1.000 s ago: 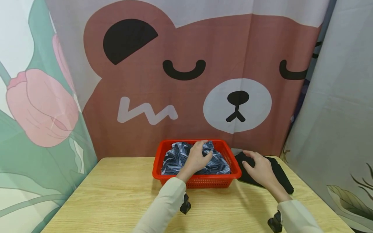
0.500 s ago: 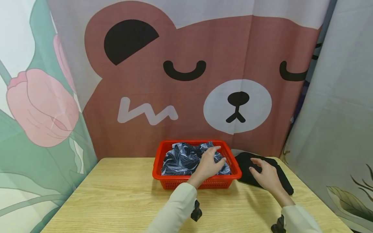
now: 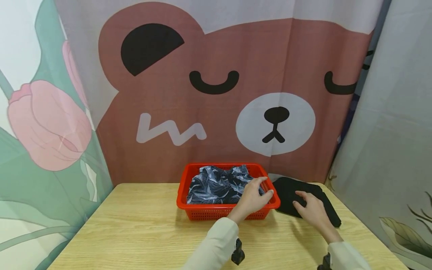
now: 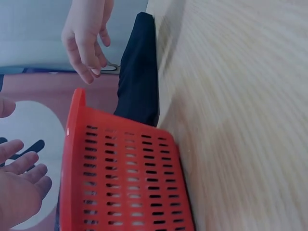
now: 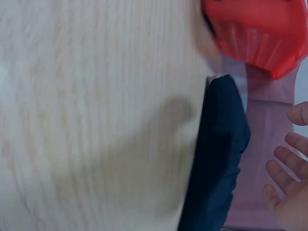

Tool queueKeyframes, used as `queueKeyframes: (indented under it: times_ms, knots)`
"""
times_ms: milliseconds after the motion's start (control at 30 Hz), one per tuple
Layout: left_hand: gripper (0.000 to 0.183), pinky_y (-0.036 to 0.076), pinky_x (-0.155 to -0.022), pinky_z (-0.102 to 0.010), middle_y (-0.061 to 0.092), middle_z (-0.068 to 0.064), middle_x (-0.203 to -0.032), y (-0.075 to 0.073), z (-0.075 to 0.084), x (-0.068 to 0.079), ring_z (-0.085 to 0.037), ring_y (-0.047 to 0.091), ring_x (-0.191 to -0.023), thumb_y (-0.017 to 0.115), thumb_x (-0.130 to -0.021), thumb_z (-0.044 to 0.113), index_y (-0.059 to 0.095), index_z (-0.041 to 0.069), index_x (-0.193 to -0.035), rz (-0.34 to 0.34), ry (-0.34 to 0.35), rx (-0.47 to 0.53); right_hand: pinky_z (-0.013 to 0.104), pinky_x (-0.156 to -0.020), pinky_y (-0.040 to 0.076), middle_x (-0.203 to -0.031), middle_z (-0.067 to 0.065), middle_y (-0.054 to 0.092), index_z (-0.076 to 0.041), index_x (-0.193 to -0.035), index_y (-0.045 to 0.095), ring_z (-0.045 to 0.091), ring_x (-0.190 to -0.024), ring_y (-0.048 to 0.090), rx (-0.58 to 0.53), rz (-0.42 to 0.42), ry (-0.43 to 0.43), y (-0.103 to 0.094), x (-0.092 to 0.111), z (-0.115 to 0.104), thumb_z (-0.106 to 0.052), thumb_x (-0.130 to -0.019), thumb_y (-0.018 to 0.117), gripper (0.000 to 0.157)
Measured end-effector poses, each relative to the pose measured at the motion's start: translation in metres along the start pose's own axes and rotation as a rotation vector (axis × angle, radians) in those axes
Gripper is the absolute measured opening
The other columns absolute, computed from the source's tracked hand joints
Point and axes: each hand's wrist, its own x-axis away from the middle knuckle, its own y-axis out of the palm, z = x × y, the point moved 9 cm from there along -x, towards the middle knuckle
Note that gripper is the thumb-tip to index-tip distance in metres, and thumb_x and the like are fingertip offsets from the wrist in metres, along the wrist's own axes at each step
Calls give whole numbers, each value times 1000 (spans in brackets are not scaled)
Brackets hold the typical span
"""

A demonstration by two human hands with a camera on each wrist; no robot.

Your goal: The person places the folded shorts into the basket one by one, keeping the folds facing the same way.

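In the head view my left hand [image 3: 252,197] hovers over the right front part of a red plastic basket [image 3: 209,213], fingers spread and holding nothing. Inside the basket lies a crumpled dark blue-grey and white patterned cloth [image 3: 216,185]. My right hand [image 3: 314,210] is above a folded black cloth [image 3: 281,195] on the table, its fingers relaxed and grasping nothing. The left wrist view shows the basket's slotted side [image 4: 130,178] below my left fingers [image 4: 24,166]. From the right wrist, the black cloth [image 5: 216,154] lies beside my loosely spread right fingers [image 5: 288,163].
A light wooden table [image 3: 135,225] carries both the basket and the black cloth. Behind it hangs a curtain [image 3: 168,101] with a bear print. Other printed curtains [image 3: 388,131] close in the sides.
My left hand has moved right and toward me across the basket, away from its middle. My right hand has shifted slightly right and nearer to me. The basket and cloths stay put.
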Motion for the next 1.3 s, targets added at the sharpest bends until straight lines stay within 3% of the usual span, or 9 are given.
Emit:
queueKeyframes:
  times_ms: [267,567,733,1100,1300]
  knots:
    - [46,38,-89,-38,45,6,-124,13,1,0,-20,39,-115,55,-84,38,48,21,-126,-24,-17,-28,57,-80,34,-114,28,50,5,-119,50,46,-102,44,47,-62,53,12,6,27,-21,-82,59,47]
    - [46,39,-86,-26,48,2,-122,25,1,-2,-16,43,-111,57,-83,34,50,14,-124,-38,46,-111,61,-76,34,-118,32,43,5,-122,47,51,-104,39,76,-148,98,27,11,42,-26,-81,60,53]
    - [46,39,-88,-28,45,2,-127,33,-1,0,-16,41,-114,56,-84,35,50,16,-125,-71,23,-175,65,-71,32,-123,30,38,3,-124,45,53,-104,35,112,-196,115,30,11,49,-31,-82,59,56]
    - [44,40,-84,-28,47,3,-127,37,-4,1,-11,45,-111,54,-81,38,53,22,-123,-33,-32,-305,66,-70,31,-126,29,36,1,-127,43,53,-105,35,123,-273,154,46,15,57,-36,-83,57,59]
    - [45,35,-91,-29,47,8,-127,41,-7,0,-10,39,-118,54,-81,41,54,25,-122,-49,-69,-377,64,-68,32,-125,30,36,-2,-128,43,53,-103,37,143,-316,182,51,13,59,-38,-83,56,59]
